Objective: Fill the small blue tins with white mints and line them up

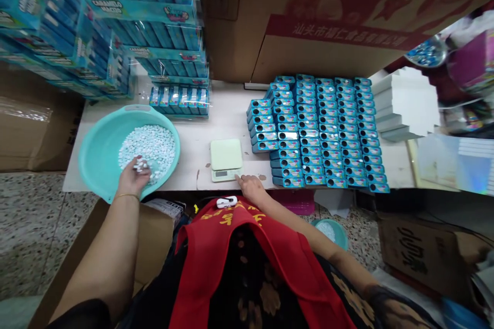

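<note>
My left hand (pixel 135 176) is over the turquoise basin (pixel 96 139), palm turned up, with several small white candies (pixel 141 165) held in its curled fingers. More loose white candies (pixel 150 141) cover the right part of the basin's bottom. A pale kitchen scale (pixel 226 153) lies flat on the white table, its pan bare and its small display facing me. At the scale's front right corner, my right hand (pixel 250 186) touches the casing with an outstretched finger. It holds nothing, and its other fingers are loosely bent.
Rows of small blue boxes (pixel 320 133) with dark round openings stand on the right. Beyond them are stacked white cards (pixel 412 103). Film-wrapped blue display packs (pixel 154 36) rise at the back left. A large cardboard carton (pixel 309 20) stands behind. Another basin (pixel 339 234) sits below the table.
</note>
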The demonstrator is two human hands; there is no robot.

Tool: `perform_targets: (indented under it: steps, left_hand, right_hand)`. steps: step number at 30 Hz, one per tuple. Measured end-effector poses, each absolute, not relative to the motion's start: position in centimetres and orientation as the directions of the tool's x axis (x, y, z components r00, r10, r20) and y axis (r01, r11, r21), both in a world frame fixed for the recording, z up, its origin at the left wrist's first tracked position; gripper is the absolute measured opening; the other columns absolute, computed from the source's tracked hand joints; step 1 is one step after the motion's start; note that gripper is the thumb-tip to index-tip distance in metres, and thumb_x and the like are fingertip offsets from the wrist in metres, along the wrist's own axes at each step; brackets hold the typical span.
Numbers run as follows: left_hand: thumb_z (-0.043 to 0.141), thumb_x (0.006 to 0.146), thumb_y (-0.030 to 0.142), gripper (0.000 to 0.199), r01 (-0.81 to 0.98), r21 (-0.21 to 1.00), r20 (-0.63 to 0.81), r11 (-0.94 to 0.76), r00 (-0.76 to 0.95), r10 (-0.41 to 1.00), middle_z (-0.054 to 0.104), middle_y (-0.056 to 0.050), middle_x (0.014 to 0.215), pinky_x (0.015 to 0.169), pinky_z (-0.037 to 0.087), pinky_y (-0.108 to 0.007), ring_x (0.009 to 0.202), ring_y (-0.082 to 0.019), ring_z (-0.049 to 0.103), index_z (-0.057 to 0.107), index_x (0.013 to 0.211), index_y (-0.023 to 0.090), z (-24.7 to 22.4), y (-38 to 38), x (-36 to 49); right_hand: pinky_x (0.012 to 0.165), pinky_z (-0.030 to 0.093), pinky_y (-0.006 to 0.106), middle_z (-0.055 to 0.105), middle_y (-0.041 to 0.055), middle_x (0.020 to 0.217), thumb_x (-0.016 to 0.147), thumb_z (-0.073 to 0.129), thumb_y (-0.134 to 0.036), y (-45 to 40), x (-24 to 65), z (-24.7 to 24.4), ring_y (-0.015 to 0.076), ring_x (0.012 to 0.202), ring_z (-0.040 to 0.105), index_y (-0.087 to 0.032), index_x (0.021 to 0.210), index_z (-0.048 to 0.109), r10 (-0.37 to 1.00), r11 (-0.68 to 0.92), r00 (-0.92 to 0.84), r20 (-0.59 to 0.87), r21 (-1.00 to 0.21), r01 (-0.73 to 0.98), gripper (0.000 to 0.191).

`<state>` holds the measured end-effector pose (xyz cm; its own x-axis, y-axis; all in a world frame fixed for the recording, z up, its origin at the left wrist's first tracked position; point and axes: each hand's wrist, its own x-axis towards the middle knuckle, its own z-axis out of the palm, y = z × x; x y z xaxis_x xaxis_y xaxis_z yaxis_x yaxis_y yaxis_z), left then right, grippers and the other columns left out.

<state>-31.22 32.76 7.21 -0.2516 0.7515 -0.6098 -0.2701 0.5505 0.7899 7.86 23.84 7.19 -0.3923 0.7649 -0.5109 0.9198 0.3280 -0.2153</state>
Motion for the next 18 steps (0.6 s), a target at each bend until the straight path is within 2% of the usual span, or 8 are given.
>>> perform_targets:
  steps: [1, 3, 5, 12, 18]
  left_hand:
    - [0.043, 0.077, 0.022, 0.005, -0.431, 0.763, -0.606, 0.482, -0.218, 0.765, 0.044, 0.004, 0.059, 0.042, 0.031, -0.013, 0.047, -0.004, 0.040, 0.043, 0.079, 0.017, 7.8, 32.4, -31.5]
    - [0.038, 0.080, 0.021, 0.006, -0.723, 0.618, -0.587, 0.309, -0.163, 0.793, 0.044, 0.003, 0.060, 0.042, 0.034, -0.013, 0.046, -0.003, 0.040, 0.042, 0.079, 0.017, 8.7, 31.6, -31.9]
    - [0.035, 0.082, 0.021, 0.009, -0.847, 0.491, -0.572, 0.204, -0.136, 0.809, 0.043, 0.003, 0.057, 0.040, 0.034, -0.013, 0.044, -0.003, 0.039, 0.041, 0.077, 0.016, 9.3, 31.1, -31.8]
    - [0.039, 0.081, 0.017, 0.006, -0.915, 0.368, -0.538, 0.162, -0.068, 0.840, 0.044, 0.003, 0.056, 0.036, 0.031, -0.013, 0.041, -0.003, 0.038, 0.041, 0.075, 0.016, 10.6, 30.8, -30.0]
    - [0.044, 0.078, 0.017, 0.006, -0.925, 0.343, -0.552, 0.166, -0.056, 0.832, 0.046, 0.004, 0.056, 0.035, 0.031, -0.012, 0.040, -0.003, 0.039, 0.041, 0.074, 0.017, 11.1, 30.7, -29.2]
  right_hand:
    - [0.081, 0.038, 0.033, 0.059, 0.0168, 0.108, 0.087, 0.027, -0.011, 23.9, 7.7, 7.0, 0.0211, 0.095, 0.055, -0.013, 0.136, 0.035, 0.759, 0.350, -0.408, -0.508, -0.211, 0.913, 0.049]
    - [0.080, 0.038, 0.035, 0.058, 0.0172, 0.108, 0.087, 0.025, -0.010, 24.1, 7.4, 6.5, 0.0219, 0.094, 0.054, -0.011, 0.137, 0.033, 0.757, 0.372, -0.427, -0.495, -0.210, 0.904, 0.050]
    - [0.080, 0.037, 0.036, 0.059, 0.0168, 0.107, 0.087, 0.024, -0.009, 24.3, 7.1, 6.0, 0.0225, 0.094, 0.053, -0.010, 0.137, 0.032, 0.758, 0.380, -0.434, -0.487, -0.213, 0.900, 0.051]
    - [0.078, 0.037, 0.039, 0.059, 0.0177, 0.103, 0.086, 0.022, -0.008, 24.8, 6.8, 5.1, 0.0248, 0.090, 0.052, -0.005, 0.135, 0.035, 0.753, 0.416, -0.463, -0.468, -0.207, 0.886, 0.050]
    - [0.081, 0.036, 0.039, 0.058, 0.0186, 0.106, 0.086, 0.022, -0.008, 24.7, 6.7, 4.9, 0.0246, 0.093, 0.052, -0.007, 0.135, 0.033, 0.751, 0.395, -0.452, -0.481, -0.221, 0.892, 0.050]
